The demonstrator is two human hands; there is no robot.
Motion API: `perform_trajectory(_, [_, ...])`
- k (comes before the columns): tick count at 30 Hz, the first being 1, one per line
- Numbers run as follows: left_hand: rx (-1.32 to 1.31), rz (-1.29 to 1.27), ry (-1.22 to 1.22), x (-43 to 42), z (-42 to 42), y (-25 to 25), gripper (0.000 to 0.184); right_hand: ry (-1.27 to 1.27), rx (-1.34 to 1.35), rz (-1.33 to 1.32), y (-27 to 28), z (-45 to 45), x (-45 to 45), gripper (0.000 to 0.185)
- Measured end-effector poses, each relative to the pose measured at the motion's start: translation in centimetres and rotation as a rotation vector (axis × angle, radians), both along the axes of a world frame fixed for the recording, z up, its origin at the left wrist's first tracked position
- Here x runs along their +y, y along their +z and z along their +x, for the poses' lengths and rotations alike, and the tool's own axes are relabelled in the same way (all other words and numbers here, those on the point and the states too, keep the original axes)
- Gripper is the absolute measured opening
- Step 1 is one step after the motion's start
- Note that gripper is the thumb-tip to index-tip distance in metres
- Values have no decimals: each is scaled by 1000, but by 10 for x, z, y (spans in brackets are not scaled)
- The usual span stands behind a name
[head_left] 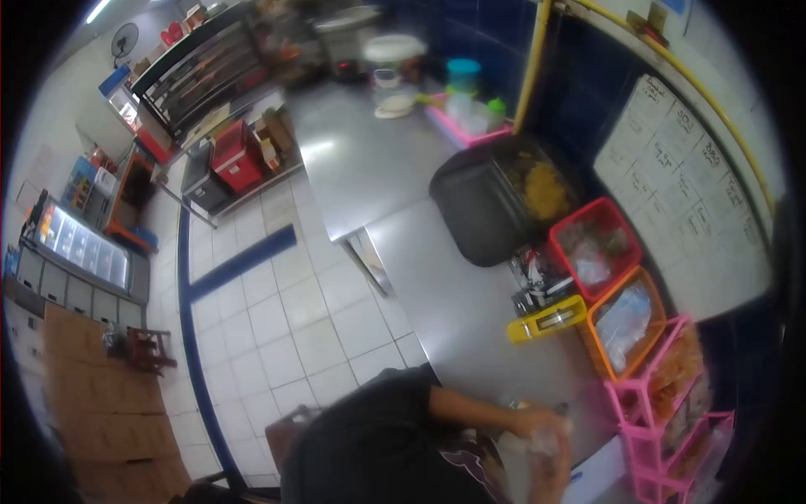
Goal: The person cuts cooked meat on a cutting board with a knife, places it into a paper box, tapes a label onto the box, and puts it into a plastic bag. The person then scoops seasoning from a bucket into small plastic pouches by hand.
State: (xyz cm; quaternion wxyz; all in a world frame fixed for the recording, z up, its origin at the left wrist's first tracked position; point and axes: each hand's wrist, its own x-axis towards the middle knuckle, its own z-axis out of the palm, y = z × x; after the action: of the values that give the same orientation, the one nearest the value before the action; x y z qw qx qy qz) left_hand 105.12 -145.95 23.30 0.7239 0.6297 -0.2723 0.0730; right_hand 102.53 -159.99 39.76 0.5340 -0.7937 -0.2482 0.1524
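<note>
My left hand (536, 421) reaches out from a dark short sleeve, above the near end of the steel table. Close by, my right hand (551, 480) comes up from the bottom edge. Between the two is a small whitish, see-through thing (546, 440), perhaps plastic, too blurred to name. The left fingers are curled round it; the right fingers are smeared, so their grip is unclear. A white sheet or pad (598, 469) with a blue mark lies beside the right hand.
Along the wall side of the steel table (420, 260) stand a black tub (474, 206) with yellowish food, a red basket (625, 231), an orange basket (598, 349), a yellow holder (525, 330) and a pink rack (642, 441). A whiteboard (680, 202) leans behind. Tiled floor (294, 315) lies left.
</note>
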Motion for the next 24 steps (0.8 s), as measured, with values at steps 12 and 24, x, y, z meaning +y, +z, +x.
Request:
perform_trajectory(12, [503,577,-9,-31,20,5,30,50,-457,-616,-170,8,-35,108])
perform_trajectory(24, [623,111,-396,20,-74,61,60,-607,256,57,-195,23,-24,66])
